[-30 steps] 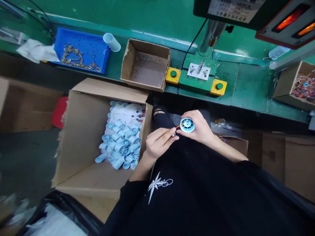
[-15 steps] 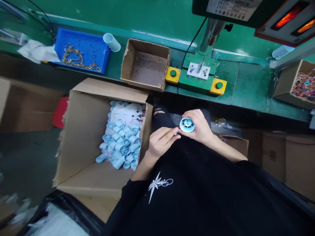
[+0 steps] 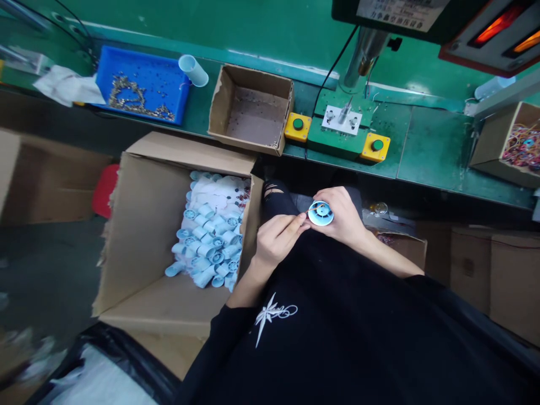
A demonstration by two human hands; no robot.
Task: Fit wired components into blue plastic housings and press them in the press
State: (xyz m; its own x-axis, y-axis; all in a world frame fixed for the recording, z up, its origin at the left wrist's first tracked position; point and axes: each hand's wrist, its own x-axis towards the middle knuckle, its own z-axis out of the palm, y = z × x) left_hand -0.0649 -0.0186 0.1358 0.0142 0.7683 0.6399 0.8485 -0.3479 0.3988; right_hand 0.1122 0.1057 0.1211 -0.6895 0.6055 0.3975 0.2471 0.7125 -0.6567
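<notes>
My right hand [image 3: 342, 216] is wrapped round a light blue plastic fan housing [image 3: 321, 220], its round spoked end facing up toward me. Thin orange-red wires [image 3: 314, 208] run from the hub of the housing to my left hand [image 3: 280, 236]. The thumb and fingers of that hand are pinched on the wire ends, right beside the rim; the tips are partly hidden. Left of my lap, a large open cardboard box [image 3: 139, 236] contains many similar light blue housings [image 3: 206, 247], with white sheets among them.
On the green bench stand a blue tray [image 3: 169, 62] of small metal parts, a light blue cylinder [image 3: 193, 71], and a shallow cardboard box [image 3: 253, 115]. A press [image 3: 343, 118] with two yellow button boxes is ahead. A box of coloured wires [image 3: 523, 146] sits at right.
My left fingers have shifted slightly along the wires by the housing, and the small metallic bit seen below them is now hidden. My right hand keeps its hold.
</notes>
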